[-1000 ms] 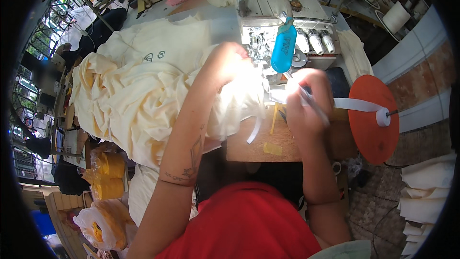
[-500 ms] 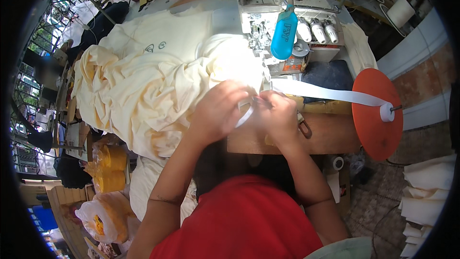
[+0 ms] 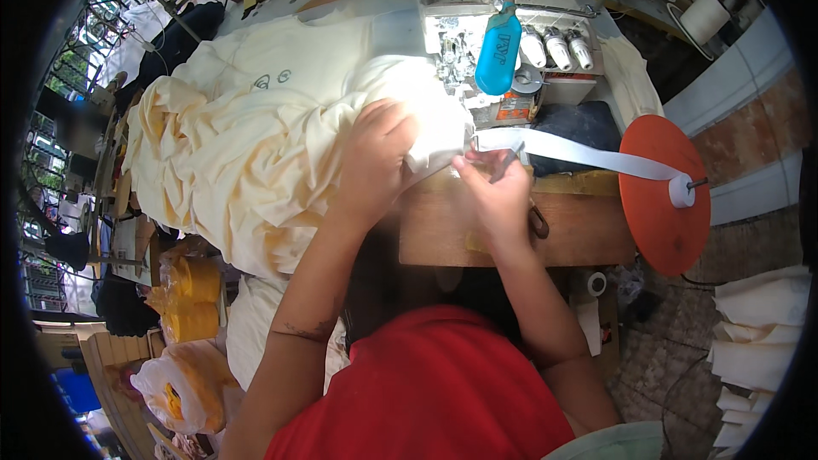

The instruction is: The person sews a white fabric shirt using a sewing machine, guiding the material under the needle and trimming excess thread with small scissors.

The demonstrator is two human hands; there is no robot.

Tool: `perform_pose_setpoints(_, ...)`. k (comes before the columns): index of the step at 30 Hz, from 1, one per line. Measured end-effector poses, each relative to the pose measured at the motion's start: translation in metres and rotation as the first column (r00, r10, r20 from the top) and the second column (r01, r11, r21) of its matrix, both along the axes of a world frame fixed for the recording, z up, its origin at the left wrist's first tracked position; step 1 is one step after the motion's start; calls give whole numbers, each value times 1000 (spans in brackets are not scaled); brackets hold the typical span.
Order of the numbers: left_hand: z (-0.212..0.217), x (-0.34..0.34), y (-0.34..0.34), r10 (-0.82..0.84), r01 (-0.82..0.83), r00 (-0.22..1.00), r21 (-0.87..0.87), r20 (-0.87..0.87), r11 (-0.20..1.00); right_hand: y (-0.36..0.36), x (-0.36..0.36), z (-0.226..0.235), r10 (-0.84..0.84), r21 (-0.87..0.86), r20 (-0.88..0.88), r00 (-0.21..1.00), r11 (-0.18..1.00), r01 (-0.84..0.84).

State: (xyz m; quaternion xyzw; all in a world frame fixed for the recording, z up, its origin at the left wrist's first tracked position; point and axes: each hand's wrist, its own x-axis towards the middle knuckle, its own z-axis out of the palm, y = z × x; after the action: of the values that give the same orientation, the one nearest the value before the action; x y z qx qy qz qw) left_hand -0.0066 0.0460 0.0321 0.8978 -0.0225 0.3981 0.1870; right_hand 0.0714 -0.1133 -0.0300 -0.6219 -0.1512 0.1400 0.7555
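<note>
- Just in front of the white overlock sewing machine (image 3: 503,8), the right hand (image 3: 498,196) pinches a small dark metal tool (image 3: 508,160), probably snips, its tip touching the near end of the flat white tape (image 3: 579,152); holding it there keeps the tape end close to the machine's needle area.
- Left of that hand, and also in front of the machine, the left hand (image 3: 375,158) lies fingers-down on the cream knit fabric (image 3: 256,136), pressing its edge flat against the wooden table (image 3: 452,221), seemingly to stop the cloth from sliding.
- From the machine's front the tape runs out to the right to an orange round disc (image 3: 665,196), a reel that appears to keep it flat and untwisted.
- Most of the fabric is heaped to the left of the machine, spilling over the table edge.
- Against the machine's front hangs a blue plastic bottle (image 3: 497,55).
- Glare on the cloth near the needle hides the seam and the fabric's edge.
- Whether the tool's blades are apart cannot be told; the left palm hides what lies under it.
</note>
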Motion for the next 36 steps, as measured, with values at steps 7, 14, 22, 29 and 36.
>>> perform_pose_setpoints(7, 2, -7, -4, -40, 1, 995, -385, -93, 923, 10, 1, 17, 76, 154, -130, 989, 987, -55)
perform_pose_setpoints(14, 0, -6, -8, -170, 145, 983, -278, -66, 949, -8, 7, 12, 259, 74, -191, 947, 966, -250)
perform_pose_setpoints(22, -14, -12, -17, -117, 93, 989, -235, -90, 967, -11, 2, 22, 336, 55, -208, 919, 942, -332)
perform_pose_setpoints(29, -2, 10, 12, -209, 167, 970, -286, -124, 944, 6, 13, 20, 258, 46, -139, 956, 966, -254)
perform_pose_setpoints(36, 5, 21, 19, -145, 120, 979, -169, -145, 978, 2, 12, 23, 268, 122, -124, 955, 960, -254)
